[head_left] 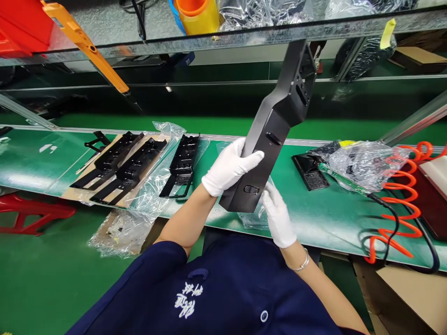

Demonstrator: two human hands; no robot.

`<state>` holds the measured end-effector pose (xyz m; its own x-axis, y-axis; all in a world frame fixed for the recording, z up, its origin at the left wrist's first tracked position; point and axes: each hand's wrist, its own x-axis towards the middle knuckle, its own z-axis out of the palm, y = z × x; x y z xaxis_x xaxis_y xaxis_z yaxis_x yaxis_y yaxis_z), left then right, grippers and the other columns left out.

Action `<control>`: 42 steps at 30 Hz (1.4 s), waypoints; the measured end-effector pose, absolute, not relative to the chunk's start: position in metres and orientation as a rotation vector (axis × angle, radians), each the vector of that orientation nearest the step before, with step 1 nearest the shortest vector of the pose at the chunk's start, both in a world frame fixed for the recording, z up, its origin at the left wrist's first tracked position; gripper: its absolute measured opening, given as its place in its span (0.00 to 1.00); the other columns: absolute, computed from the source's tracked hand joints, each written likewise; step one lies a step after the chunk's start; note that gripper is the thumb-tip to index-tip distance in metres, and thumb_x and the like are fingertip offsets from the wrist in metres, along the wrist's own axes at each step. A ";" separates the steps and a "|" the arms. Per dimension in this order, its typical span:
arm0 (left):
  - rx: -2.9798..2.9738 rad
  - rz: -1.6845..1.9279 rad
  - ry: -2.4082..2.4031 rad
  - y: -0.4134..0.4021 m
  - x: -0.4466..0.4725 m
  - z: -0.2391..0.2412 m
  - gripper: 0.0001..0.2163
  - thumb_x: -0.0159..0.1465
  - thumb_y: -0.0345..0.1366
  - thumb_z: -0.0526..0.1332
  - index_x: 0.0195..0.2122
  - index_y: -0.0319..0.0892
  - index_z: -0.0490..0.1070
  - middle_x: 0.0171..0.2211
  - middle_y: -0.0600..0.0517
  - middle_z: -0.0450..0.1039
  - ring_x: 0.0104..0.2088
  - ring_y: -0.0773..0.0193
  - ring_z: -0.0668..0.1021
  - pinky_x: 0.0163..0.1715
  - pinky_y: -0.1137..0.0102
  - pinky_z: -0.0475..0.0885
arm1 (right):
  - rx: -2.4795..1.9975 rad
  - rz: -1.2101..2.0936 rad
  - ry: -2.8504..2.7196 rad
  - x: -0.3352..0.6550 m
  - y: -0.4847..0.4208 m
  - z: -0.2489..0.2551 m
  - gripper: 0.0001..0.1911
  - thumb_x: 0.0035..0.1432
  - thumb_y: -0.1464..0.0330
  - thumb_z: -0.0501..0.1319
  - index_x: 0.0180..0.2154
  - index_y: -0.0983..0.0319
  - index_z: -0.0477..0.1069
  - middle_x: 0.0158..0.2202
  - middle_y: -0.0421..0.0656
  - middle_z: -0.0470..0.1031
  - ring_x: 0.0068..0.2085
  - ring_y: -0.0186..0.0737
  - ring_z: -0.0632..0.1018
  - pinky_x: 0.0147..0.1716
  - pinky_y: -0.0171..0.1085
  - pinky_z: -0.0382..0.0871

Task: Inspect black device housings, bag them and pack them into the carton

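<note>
A long black plastic housing (pixel 267 135) with a bent, wider upper end is held up at a tilt over the green bench. My left hand (pixel 232 167), in a white glove, grips its left edge, thumb across the face. White-gloved too, my right hand (pixel 278 216) is at the lower right edge of the housing; its fingertips pass partly behind it, so their contact is hidden. Left of my hands, a similar black part (pixel 182 160) lies hollow side up on clear plastic. Farther left, black parts (pixel 134 165) rest on cardboard.
An orange electric screwdriver (pixel 87 46) hangs at upper left below the metal shelf (pixel 244 33). Right of the housing lie a small black piece (pixel 310 171), a green-handled tool (pixel 344 179), plastic bags (pixel 366 163) and a coiled orange air hose (pixel 401 200). A red stool (pixel 33 211) stands at left.
</note>
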<state>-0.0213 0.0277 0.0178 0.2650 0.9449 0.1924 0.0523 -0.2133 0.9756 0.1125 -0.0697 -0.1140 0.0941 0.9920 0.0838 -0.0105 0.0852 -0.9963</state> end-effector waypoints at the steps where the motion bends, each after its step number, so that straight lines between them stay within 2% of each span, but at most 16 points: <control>1: 1.477 1.160 0.934 0.027 -0.020 0.015 0.17 0.57 0.49 0.72 0.39 0.43 0.78 0.40 0.45 0.82 0.40 0.50 0.83 0.43 0.57 0.81 | -1.228 0.840 -1.241 0.115 -0.072 -0.108 0.32 0.71 0.50 0.53 0.66 0.63 0.62 0.65 0.48 0.64 0.63 0.34 0.72 0.65 0.39 0.74; 3: 1.349 1.284 0.871 0.025 -0.018 0.008 0.19 0.56 0.52 0.72 0.40 0.44 0.77 0.43 0.45 0.82 0.43 0.50 0.83 0.46 0.56 0.81 | -1.260 0.277 -1.460 0.120 -0.077 -0.095 0.26 0.71 0.58 0.54 0.66 0.60 0.63 0.67 0.46 0.60 0.69 0.36 0.65 0.71 0.43 0.67; 5: 1.239 1.414 0.816 0.023 -0.014 0.001 0.20 0.56 0.54 0.71 0.41 0.46 0.76 0.45 0.45 0.82 0.47 0.49 0.83 0.48 0.56 0.81 | -1.229 -0.115 -1.665 0.122 -0.080 -0.084 0.24 0.70 0.60 0.55 0.64 0.58 0.66 0.69 0.46 0.57 0.73 0.42 0.59 0.74 0.50 0.62; 8: 1.134 1.543 0.773 0.019 -0.009 -0.008 0.15 0.60 0.51 0.68 0.42 0.48 0.74 0.47 0.46 0.81 0.52 0.50 0.82 0.51 0.56 0.80 | -1.249 -0.287 -1.804 0.118 -0.079 -0.073 0.24 0.69 0.55 0.56 0.62 0.55 0.68 0.71 0.44 0.52 0.75 0.51 0.52 0.73 0.59 0.56; 11: 1.080 1.595 0.783 0.017 -0.006 -0.013 0.11 0.63 0.47 0.65 0.41 0.48 0.72 0.45 0.47 0.81 0.52 0.52 0.82 0.52 0.55 0.80 | -1.263 -0.285 -1.827 0.114 -0.075 -0.070 0.24 0.70 0.54 0.55 0.62 0.53 0.68 0.72 0.43 0.50 0.75 0.53 0.52 0.72 0.61 0.55; 14: 1.062 1.607 0.812 0.019 -0.007 -0.016 0.11 0.63 0.47 0.65 0.41 0.48 0.71 0.45 0.47 0.81 0.51 0.52 0.83 0.51 0.55 0.80 | -1.243 -0.223 -1.833 0.115 -0.074 -0.069 0.24 0.71 0.55 0.54 0.65 0.52 0.66 0.72 0.43 0.49 0.75 0.51 0.53 0.73 0.60 0.56; 16: 1.074 1.585 0.806 0.023 -0.009 -0.014 0.12 0.63 0.49 0.66 0.42 0.48 0.72 0.46 0.47 0.81 0.51 0.52 0.83 0.50 0.56 0.80 | -1.201 -0.161 -1.798 0.119 -0.075 -0.069 0.29 0.71 0.56 0.53 0.70 0.54 0.59 0.72 0.46 0.49 0.75 0.49 0.54 0.73 0.58 0.59; 19: 1.174 1.490 0.834 0.032 -0.017 -0.002 0.16 0.60 0.50 0.70 0.43 0.46 0.74 0.45 0.46 0.80 0.49 0.50 0.83 0.50 0.55 0.79 | -1.170 -0.065 -1.658 0.126 -0.078 -0.072 0.32 0.72 0.61 0.53 0.73 0.56 0.51 0.71 0.48 0.53 0.74 0.40 0.58 0.75 0.50 0.61; 21: 1.276 1.394 0.915 0.039 -0.025 0.011 0.16 0.57 0.46 0.73 0.41 0.43 0.75 0.43 0.45 0.80 0.47 0.49 0.82 0.51 0.55 0.78 | -1.197 0.035 -1.564 0.131 -0.078 -0.077 0.29 0.72 0.65 0.53 0.72 0.57 0.55 0.70 0.46 0.56 0.73 0.34 0.61 0.75 0.43 0.63; 23: 1.382 1.268 1.028 0.045 -0.031 0.024 0.15 0.55 0.42 0.75 0.37 0.41 0.76 0.38 0.46 0.79 0.45 0.49 0.81 0.52 0.55 0.77 | -1.242 0.204 -1.490 0.133 -0.077 -0.086 0.26 0.73 0.63 0.52 0.69 0.59 0.61 0.68 0.45 0.59 0.71 0.31 0.65 0.73 0.39 0.66; 25: 1.524 1.146 1.140 0.049 -0.035 0.034 0.13 0.54 0.39 0.76 0.33 0.41 0.75 0.33 0.48 0.77 0.41 0.50 0.81 0.52 0.56 0.76 | -1.273 0.400 -1.421 0.133 -0.075 -0.097 0.26 0.74 0.59 0.51 0.67 0.61 0.63 0.67 0.45 0.61 0.69 0.31 0.67 0.72 0.39 0.68; 28: 1.749 1.052 1.219 0.053 -0.038 0.039 0.12 0.53 0.41 0.75 0.29 0.42 0.74 0.28 0.52 0.75 0.34 0.55 0.79 0.47 0.59 0.78 | -1.289 0.623 -1.347 0.129 -0.073 -0.112 0.29 0.72 0.52 0.52 0.66 0.60 0.65 0.67 0.44 0.61 0.69 0.33 0.68 0.73 0.43 0.67; 32: 1.727 1.044 1.116 0.053 -0.039 0.038 0.13 0.55 0.45 0.74 0.34 0.42 0.76 0.33 0.48 0.79 0.34 0.55 0.80 0.42 0.60 0.79 | -1.303 0.764 -1.338 0.124 -0.072 -0.118 0.33 0.69 0.46 0.53 0.65 0.60 0.66 0.67 0.45 0.62 0.68 0.36 0.68 0.75 0.47 0.64; 36: 1.513 1.034 0.973 0.052 -0.040 0.037 0.16 0.54 0.46 0.74 0.36 0.41 0.77 0.37 0.45 0.80 0.37 0.51 0.82 0.41 0.57 0.80 | -1.290 0.871 -1.354 0.122 -0.072 -0.115 0.37 0.68 0.43 0.53 0.65 0.62 0.68 0.65 0.46 0.64 0.67 0.36 0.70 0.74 0.46 0.65; 42: 1.318 0.986 0.861 0.051 -0.042 0.031 0.16 0.57 0.46 0.73 0.38 0.41 0.77 0.36 0.49 0.80 0.33 0.59 0.81 0.35 0.65 0.78 | -1.212 1.228 -1.310 0.118 -0.075 -0.110 0.38 0.66 0.41 0.54 0.63 0.63 0.70 0.62 0.48 0.67 0.62 0.36 0.74 0.69 0.40 0.71</control>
